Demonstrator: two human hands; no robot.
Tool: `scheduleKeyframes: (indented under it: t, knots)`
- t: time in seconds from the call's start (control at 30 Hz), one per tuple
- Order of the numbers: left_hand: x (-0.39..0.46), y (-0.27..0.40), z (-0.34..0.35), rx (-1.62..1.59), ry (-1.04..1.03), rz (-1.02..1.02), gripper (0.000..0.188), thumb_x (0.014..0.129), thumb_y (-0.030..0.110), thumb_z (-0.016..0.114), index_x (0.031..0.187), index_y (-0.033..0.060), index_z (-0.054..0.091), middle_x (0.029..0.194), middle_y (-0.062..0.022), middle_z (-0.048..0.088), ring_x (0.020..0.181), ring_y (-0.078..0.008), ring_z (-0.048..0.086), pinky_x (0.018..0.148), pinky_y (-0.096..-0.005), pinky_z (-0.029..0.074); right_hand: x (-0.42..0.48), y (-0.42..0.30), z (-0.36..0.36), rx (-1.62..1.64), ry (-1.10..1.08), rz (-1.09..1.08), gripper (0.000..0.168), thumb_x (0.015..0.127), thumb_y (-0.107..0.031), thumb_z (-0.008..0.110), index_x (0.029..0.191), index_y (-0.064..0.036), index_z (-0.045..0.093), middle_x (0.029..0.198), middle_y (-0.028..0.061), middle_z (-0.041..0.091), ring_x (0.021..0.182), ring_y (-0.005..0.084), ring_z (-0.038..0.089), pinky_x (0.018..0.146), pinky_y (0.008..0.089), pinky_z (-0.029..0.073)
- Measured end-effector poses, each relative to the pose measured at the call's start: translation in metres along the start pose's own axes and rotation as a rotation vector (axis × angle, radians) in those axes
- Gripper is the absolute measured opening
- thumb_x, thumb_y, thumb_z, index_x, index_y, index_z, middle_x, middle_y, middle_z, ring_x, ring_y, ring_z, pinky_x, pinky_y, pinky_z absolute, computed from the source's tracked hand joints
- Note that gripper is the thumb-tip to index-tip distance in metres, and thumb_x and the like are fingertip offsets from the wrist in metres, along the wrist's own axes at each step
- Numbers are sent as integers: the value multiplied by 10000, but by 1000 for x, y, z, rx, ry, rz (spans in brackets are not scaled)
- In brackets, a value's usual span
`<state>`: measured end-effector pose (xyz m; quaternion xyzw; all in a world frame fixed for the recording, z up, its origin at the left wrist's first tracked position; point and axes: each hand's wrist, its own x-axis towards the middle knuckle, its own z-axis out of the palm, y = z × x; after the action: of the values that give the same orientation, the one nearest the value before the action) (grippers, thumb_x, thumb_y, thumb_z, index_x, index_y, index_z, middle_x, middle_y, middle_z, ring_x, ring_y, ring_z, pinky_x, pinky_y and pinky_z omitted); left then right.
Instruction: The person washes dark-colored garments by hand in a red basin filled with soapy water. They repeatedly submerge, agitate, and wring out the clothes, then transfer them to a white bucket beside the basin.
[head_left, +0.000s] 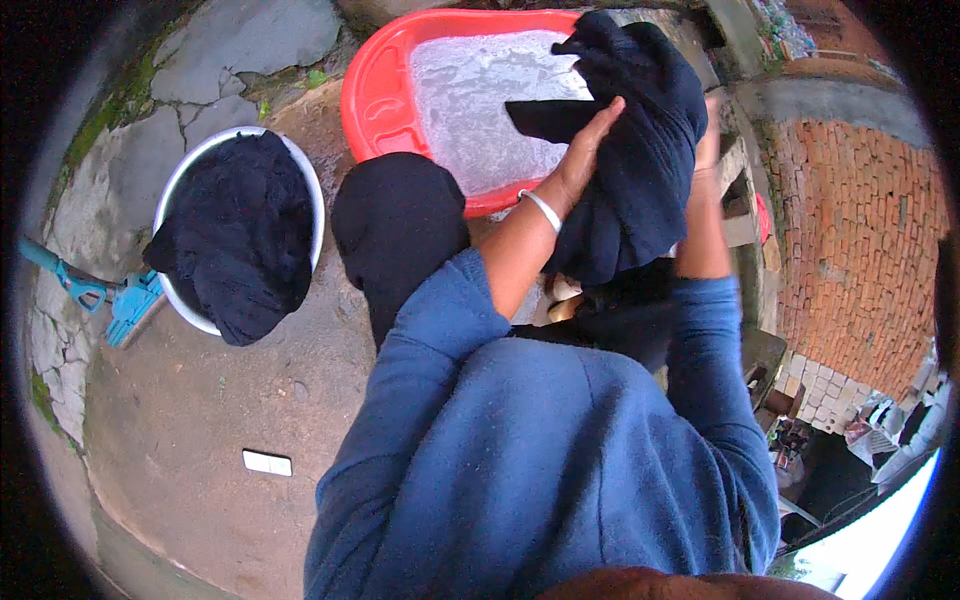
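Between my two hands a bunched dark cloth garment is held up over the right end of a red plastic tub. My left hand, with a white band at the wrist, presses against the garment's left side, fingers partly hidden by it. On its far right side my right hand is blurred and mostly hidden behind the cloth. Cloudy, sudsy water fills the tub. To the left, a white basin holds more dark cloth, part of which hangs over its rim.
A teal brush or broom head lies against the basin's left side. A phone rests on the concrete ground at lower left. Cracked stone slabs lie beyond the basin, and a brick surface stands to the right.
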<state>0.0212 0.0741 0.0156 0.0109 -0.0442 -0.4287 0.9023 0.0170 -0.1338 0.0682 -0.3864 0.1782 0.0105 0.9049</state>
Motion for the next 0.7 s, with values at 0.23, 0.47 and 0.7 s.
scheduleKeyframes:
  t: [0.23,0.47,0.7]
  knots:
    - [14,-26,-55,250,11,259,439,974,230,413,1356,15,372,1424,-37,299,1316,-156,280,1102,-295,230,-32,127,-42,245,63,-141,812,813,-670,449,1276,-4,472,1309,137,492,1182,326,467,1013,452,357]
    - [-10,-12,-9,125,225,1,466,928,342,495,1252,6,501,1225,-49,548,1114,-158,516,1013,-288,364,3,75,-23,188,-42,-216,834,800,-693,435,1280,-12,471,1311,141,490,1188,331,462,1020,460,349]
    - [0,-31,-32,21,156,-168,474,911,369,514,1215,5,533,1187,-70,580,1032,-188,571,939,-301,434,-7,10,-30,72,-94,-292,856,787,-716,420,1284,-20,470,1313,145,488,1195,336,457,1027,468,341]
